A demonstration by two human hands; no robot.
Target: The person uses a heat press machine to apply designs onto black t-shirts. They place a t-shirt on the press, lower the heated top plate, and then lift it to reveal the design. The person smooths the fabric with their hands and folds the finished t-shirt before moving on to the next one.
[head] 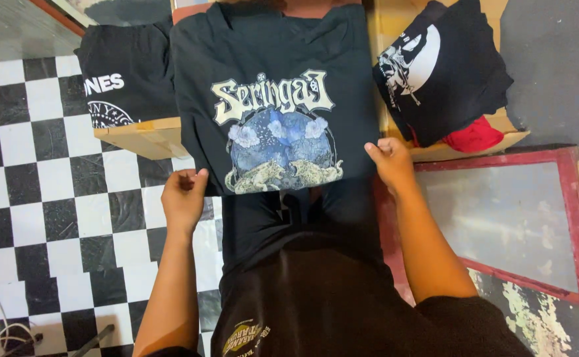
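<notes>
A dark T-shirt [269, 46] with a pale lettered and blue round print lies flat on a wooden board [145, 135], its lower part hanging toward me. My left hand [183, 195] grips the shirt's left edge near the print's lower corner. At the right edge, level with the print, my right hand [392, 162] pinches the cloth. Both arms reach out from my dark-shirted body at the bottom of the view.
A folded black shirt with white print [121, 73] lies at the left. A heap of black and red clothes [444, 73] sits on a board at the right. Black-and-white checkered floor [38, 198] is at the left, and a red-framed panel [520, 211] at the right.
</notes>
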